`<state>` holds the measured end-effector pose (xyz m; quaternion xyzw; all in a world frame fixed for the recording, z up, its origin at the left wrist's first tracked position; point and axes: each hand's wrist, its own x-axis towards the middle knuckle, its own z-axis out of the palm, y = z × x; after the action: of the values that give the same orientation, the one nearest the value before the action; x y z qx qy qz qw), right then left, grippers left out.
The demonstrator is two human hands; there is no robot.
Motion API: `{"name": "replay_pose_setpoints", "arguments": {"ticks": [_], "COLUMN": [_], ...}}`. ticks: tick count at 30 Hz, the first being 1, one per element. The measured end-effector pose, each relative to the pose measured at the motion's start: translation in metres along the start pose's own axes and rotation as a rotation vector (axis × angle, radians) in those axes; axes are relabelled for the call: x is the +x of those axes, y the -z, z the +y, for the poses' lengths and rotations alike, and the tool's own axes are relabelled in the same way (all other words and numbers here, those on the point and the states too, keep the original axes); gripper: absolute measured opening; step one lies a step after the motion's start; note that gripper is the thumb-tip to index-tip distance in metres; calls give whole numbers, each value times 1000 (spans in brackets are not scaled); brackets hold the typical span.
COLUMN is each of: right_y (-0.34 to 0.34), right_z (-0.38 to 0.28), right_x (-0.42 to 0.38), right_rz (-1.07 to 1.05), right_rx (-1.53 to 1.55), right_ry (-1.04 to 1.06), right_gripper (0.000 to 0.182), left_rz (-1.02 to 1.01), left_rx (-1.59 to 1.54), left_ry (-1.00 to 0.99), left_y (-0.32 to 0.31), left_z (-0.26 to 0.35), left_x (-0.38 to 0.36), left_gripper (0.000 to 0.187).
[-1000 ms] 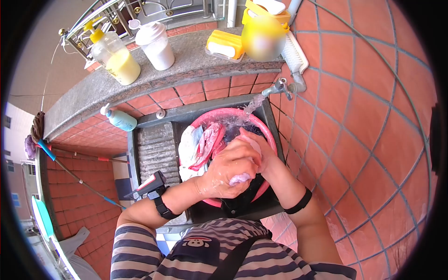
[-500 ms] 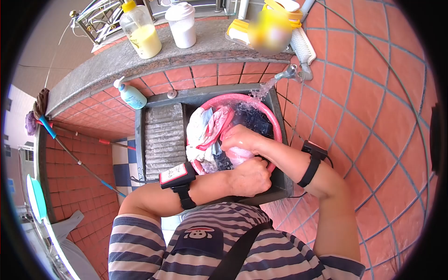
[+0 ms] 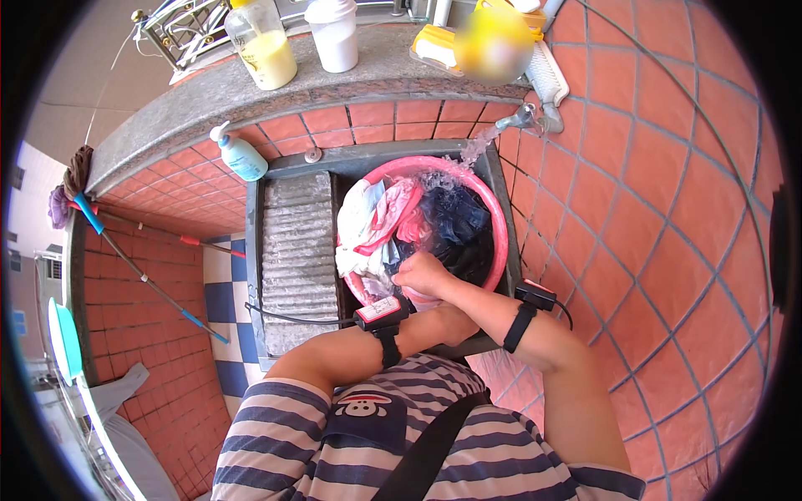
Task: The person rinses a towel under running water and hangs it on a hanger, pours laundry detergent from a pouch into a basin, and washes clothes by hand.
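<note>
A pink basin (image 3: 499, 242) full of wet laundry stands in the stone sink. My right hand (image 3: 420, 274) is closed over the basin's near part, gripping a pale pink cloth (image 3: 418, 299). Just below, my left hand (image 3: 457, 324) is closed at the other end of that cloth by the near rim; my right forearm crosses over it and hides some of its fingers. Beyond the hands lie a pink garment (image 3: 393, 213), a white garment (image 3: 357, 219) and dark blue clothes (image 3: 458, 219) in water. Water runs from the tap (image 3: 520, 118) into the basin.
A ribbed washboard (image 3: 296, 250) forms the sink's left side. A blue pump bottle (image 3: 242, 157) stands at its back corner. On the ledge are a yellow-liquid bottle (image 3: 266, 54), a white lidded cup (image 3: 334, 37) and a brush (image 3: 547, 75). A mop (image 3: 125, 259) leans left.
My right hand has drawn back toward my body, uncovering more of the pink and dark clothes. My left hand has slid further beneath the right forearm. The view has tilted slightly.
</note>
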<state>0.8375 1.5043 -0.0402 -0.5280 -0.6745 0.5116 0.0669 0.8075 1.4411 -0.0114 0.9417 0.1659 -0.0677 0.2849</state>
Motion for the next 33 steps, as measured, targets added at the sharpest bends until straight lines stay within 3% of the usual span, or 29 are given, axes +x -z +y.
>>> {"name": "replay_pose_setpoints", "arguments": {"ticks": [12,16,17,18,20,21,24,25,26,28,30,33], "right_y": [-30,-17,-14,-4,7,3,-20,-33,-45,-67,-86,-120], "right_z": [5,15,17,10,15,23,8,3,-2,-19,-43,-63], "right_x": [-35,-60,-71,-86,-120,-135,-197,-212,-228,-263,-301,-366], "right_rz": [5,146,222,174,116,161,399,444,596,801,1120,1386], "right_rx": [-150,244,364,663,1092,1289,1388,1398,1298,1189,957,801], "right_ry": [-133,-109,-117,-256,-181,-104,63,58,148,232,256,288], "right_gripper": [22,34,42,47,45,41,29,29,29,30,31,28], "left_rz": [48,60,194,324,711,843,1106,1123,1066,877,605,193], "left_rx": [147,232,204,172,-29,-152,-508,-1049,-1584,-2041,-2203,-2231], "left_ry": [-52,-167,-281,-399,-456,-409,-131,17,199,423,514,408], "left_y": [-38,-36,-32,-28,-23,-14,-2,-4,-6,6,-7,-24], "left_z": [33,47,47,47,46,50,43,44,46,52,66,113], "left_x": [-3,-30,-45,-60,-85,-96,-122,-123,-123,-132,-133,-133], "left_gripper": [21,21,19,17,16,17,19,19,19,24,29,26]}}
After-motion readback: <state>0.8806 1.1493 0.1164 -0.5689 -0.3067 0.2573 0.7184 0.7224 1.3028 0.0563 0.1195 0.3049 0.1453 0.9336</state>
